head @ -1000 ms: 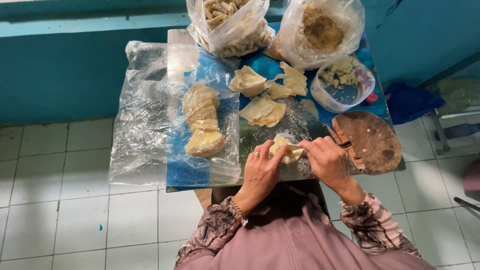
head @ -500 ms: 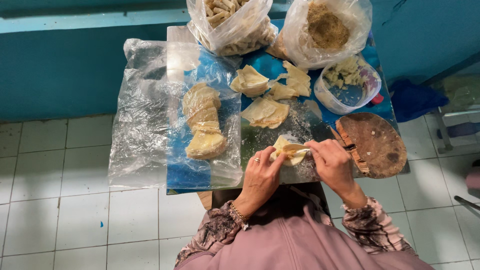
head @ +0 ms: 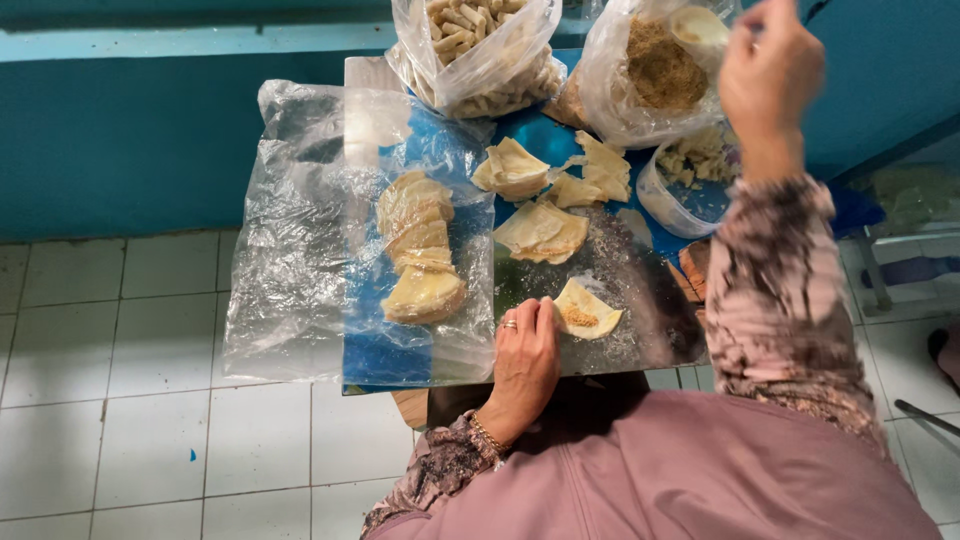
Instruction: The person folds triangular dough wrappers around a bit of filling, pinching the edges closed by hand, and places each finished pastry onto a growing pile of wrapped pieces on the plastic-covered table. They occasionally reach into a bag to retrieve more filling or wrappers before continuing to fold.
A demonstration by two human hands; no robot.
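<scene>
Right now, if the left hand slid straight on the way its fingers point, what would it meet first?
The left hand rests on the table with its fingers pointing up and away. Next in that line is probably the loose pile of thin dough wrappers, though the filled wrapper lies right beside the fingertips.

Wrapper [head: 585,310] right of left hand [head: 525,355]
</scene>
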